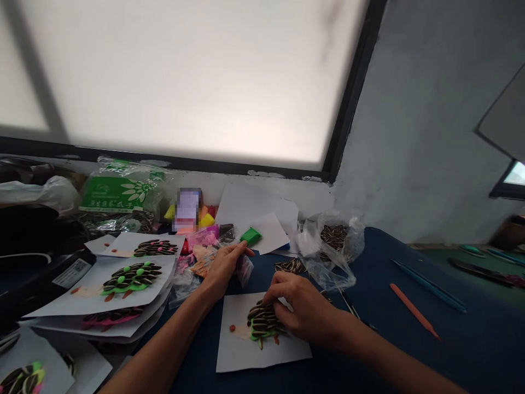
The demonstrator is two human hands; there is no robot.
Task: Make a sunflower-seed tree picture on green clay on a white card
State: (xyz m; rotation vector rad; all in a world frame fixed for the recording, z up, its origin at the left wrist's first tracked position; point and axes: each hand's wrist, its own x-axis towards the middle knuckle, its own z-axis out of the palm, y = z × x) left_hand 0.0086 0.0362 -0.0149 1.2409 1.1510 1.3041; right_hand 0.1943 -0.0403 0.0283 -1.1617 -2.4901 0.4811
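A hedgehog picture of sunflower seeds [262, 320] pressed into green clay lies on a white paper sheet [238, 358]. My right hand [301, 306] is over its upper right side, thumb and fingers pinched at the seeds; whatever is between the fingertips is hidden. Beyond the sheet's upper left corner, my left hand [225, 268] is closed among clear plastic packets [245, 272], and I cannot make out what it grips. Close to its fingertips is a green clay packet [251, 236]. Loose sunflower seeds [290, 266] lie behind the sheet.
Finished hedgehog sheets [82, 273] are stacked at left. A green seed bag [118, 191] stands behind them. An open plastic bag of seeds [334, 241] sits back right. An orange tool [414, 311] and blue tweezers [430, 287] lie on the blue table [369, 350].
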